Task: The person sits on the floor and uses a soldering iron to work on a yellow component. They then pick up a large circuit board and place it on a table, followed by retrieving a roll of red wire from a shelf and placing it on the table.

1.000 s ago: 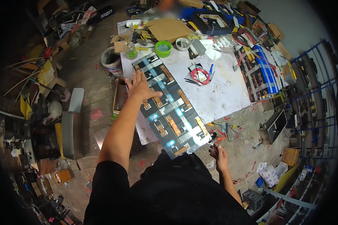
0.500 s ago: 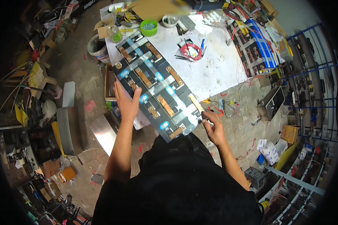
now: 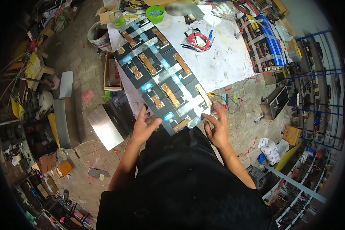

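Note:
A long battery pack (image 3: pixel 161 81) of dark cells lies slantwise across the table's near left part, its near end close to my body. Copper busbars (image 3: pixel 170 96) link its terminals, and clear tape crosses the top between blue-rimmed oval spots. Beside the pack's near left edge is my left hand (image 3: pixel 142 128), open, with fingers spread and the thumb tip at the edge. My right hand (image 3: pixel 218 128) is at the near right corner, fingers apart and bent, fingertips by the end busbar (image 3: pixel 203 95). Whether the fingertips press on the pack I cannot tell.
On the white-covered table (image 3: pixel 226 65) lie a coiled red cable (image 3: pixel 198 41), a green bowl (image 3: pixel 155 14) of small parts and a glass jar (image 3: pixel 117 18). Another battery pack (image 3: pixel 262 44) stands at the right. A bucket (image 3: pixel 99 35) and a metal sheet (image 3: pixel 108 126) are on the left.
My left hand has moved from the pack's left side back toward its near end. My right hand remains at the near right corner, its fingers slightly more raised. The view has shifted a little.

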### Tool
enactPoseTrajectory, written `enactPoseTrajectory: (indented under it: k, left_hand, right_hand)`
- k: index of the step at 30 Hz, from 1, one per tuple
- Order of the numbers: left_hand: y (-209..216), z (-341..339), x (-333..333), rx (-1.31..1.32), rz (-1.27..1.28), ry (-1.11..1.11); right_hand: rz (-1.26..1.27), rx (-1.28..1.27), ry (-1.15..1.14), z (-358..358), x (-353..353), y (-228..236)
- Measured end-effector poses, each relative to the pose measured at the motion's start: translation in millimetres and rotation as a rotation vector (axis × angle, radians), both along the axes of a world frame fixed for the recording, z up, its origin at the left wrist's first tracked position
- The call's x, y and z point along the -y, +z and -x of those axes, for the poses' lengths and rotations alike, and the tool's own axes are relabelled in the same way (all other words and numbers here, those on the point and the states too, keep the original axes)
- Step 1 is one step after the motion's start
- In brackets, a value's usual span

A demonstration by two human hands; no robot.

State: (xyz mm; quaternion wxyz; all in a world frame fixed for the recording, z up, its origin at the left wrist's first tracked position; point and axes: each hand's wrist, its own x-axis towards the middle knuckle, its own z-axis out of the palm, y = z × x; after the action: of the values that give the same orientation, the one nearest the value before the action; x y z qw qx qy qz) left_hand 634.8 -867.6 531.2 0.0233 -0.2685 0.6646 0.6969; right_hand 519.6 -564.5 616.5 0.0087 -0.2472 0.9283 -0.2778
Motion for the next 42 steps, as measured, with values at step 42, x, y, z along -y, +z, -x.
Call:
enactPoseTrajectory:
  k: [42]
  left_hand:
    - [-24.6, 163.1, 152.7, -0.123, 0.227, 0.463]
  right_hand:
    - [0.411, 0.474, -0.237, 44.9, 12.8, -51.1]
